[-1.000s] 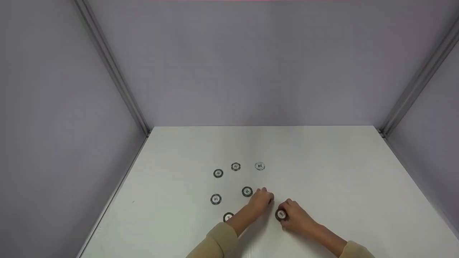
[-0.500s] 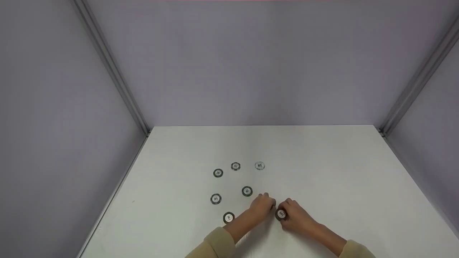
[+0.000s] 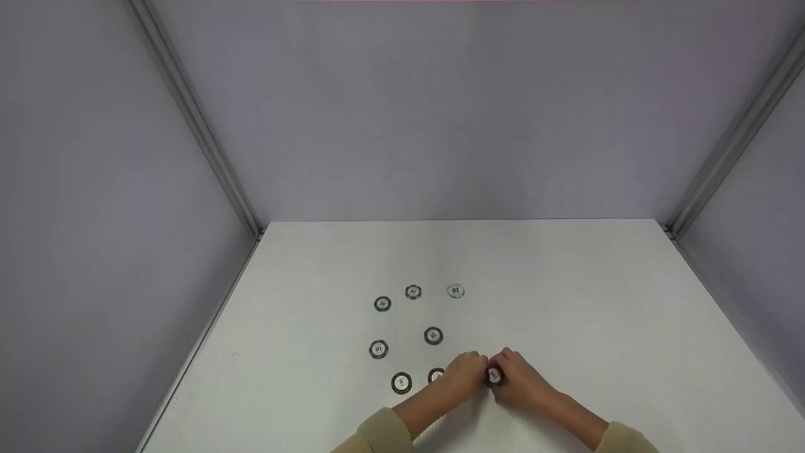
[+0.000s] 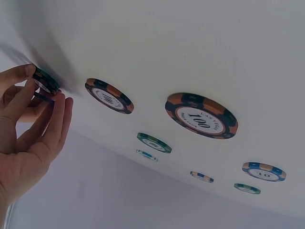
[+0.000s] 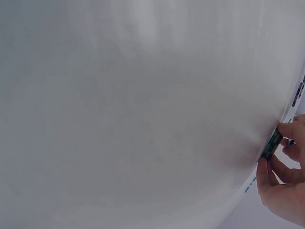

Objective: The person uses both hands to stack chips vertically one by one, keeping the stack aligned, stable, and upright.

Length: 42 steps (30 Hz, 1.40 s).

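Note:
In the head view my right hand grips a small stack of poker chips by its edges, just above or on the white table. The right wrist view shows the stack's green and dark banded rim between thumb and fingers. My left hand is right beside the stack, fingertips close to it. A thin blue-edged poker chip is pinched in its fingers in the left wrist view, mostly hidden. Whether that chip touches the stack, I cannot tell.
Several loose chips lie flat left of the hands: two orange-and-black 100 chips, a green one, a blue 10 chip and others farther back, including a pale chip. Grey panels enclose the white table.
My left hand has moved right and toward me, up to the stack in my right hand. Its arm now uncovers more of the nearer 100 chips. The right hand has stayed almost still.

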Available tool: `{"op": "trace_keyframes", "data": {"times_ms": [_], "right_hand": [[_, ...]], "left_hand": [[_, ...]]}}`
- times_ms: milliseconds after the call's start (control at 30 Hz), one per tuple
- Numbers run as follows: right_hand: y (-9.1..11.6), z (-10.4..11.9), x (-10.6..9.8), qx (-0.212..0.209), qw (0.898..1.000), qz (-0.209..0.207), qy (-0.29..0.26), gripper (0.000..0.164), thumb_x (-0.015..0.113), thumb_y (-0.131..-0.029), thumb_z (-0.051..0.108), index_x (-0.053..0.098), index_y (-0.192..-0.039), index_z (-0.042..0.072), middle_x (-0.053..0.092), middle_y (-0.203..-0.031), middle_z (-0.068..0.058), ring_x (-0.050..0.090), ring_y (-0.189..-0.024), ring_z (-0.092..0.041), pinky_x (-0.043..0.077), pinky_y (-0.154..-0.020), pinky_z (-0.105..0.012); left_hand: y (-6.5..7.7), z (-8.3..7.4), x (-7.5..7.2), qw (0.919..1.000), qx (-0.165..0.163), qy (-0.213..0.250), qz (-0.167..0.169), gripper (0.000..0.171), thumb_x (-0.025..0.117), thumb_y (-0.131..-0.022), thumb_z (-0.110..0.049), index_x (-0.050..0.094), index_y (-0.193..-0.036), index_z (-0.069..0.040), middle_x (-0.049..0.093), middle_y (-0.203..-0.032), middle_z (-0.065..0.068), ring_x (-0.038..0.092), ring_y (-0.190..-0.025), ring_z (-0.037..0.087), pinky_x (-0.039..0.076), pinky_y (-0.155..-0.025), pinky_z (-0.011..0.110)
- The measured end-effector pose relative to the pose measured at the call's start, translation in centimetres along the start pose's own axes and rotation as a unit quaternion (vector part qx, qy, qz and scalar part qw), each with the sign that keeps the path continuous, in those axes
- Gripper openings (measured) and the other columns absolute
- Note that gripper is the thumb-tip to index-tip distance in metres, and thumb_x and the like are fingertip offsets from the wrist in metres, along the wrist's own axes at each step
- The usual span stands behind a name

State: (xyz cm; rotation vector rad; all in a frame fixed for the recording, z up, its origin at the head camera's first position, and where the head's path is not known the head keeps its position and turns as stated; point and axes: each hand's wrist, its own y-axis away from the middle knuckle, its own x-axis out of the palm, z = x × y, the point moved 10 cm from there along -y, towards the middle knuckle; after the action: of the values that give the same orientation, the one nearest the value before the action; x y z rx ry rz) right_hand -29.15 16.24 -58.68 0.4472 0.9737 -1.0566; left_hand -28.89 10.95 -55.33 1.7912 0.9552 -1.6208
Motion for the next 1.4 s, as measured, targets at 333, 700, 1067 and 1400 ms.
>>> {"op": "trace_keyframes", "data": {"times_ms": [333,700,1067,1400], "right_hand": [[0.0,0.3,-0.1,-0.007,1.0,-0.001,0.009,0.029,0.072,-0.074,0.004,0.057,-0.098,0.003,0.046,-0.09,0.002,0.046,-0.083,-0.018,0.046,-0.074,-0.035],[0.2,0.4,-0.1,-0.017,1.0,-0.002,0.019,0.033,0.072,-0.076,0.008,0.057,-0.105,0.002,0.047,-0.094,0.002,0.045,-0.085,-0.017,0.045,-0.074,-0.033],[0.3,0.6,-0.2,-0.021,0.999,-0.016,0.035,0.035,0.071,-0.077,0.009,0.057,-0.108,-0.001,0.047,-0.092,0.002,0.044,-0.083,-0.014,0.044,-0.07,-0.03],[0.8,1.0,-0.9,-0.053,0.997,-0.041,0.031,0.038,0.074,-0.075,0.008,0.057,-0.108,0.0,0.048,-0.093,0.0,0.047,-0.084,-0.016,0.046,-0.07,-0.032]], "left_hand": [[0.1,-0.3,1.1,0.9994,-0.021,0.012,0.023,0.009,0.066,-0.083,-0.012,0.065,-0.089,-0.006,0.057,-0.073,0.0,0.045,-0.062,0.006,0.042,-0.057,0.017],[0.0,-0.5,0.7,0.9983,-0.018,-0.038,-0.041,0.019,0.07,-0.08,-0.02,0.057,-0.087,-0.008,0.053,-0.072,0.0,0.05,-0.065,0.008,0.041,-0.057,0.016],[-0.3,-0.4,1.0,0.9991,-0.026,-0.015,-0.029,0.01,0.064,-0.085,-0.013,0.057,-0.088,-0.007,0.052,-0.074,0.0,0.049,-0.066,0.009,0.042,-0.059,0.016],[-0.2,0.2,1.5,0.998,-0.048,0.039,0.011,0.024,0.07,-0.08,-0.012,0.058,-0.1,-0.008,0.056,-0.084,0.0,0.054,-0.079,0.008,0.044,-0.068,0.015]]}}
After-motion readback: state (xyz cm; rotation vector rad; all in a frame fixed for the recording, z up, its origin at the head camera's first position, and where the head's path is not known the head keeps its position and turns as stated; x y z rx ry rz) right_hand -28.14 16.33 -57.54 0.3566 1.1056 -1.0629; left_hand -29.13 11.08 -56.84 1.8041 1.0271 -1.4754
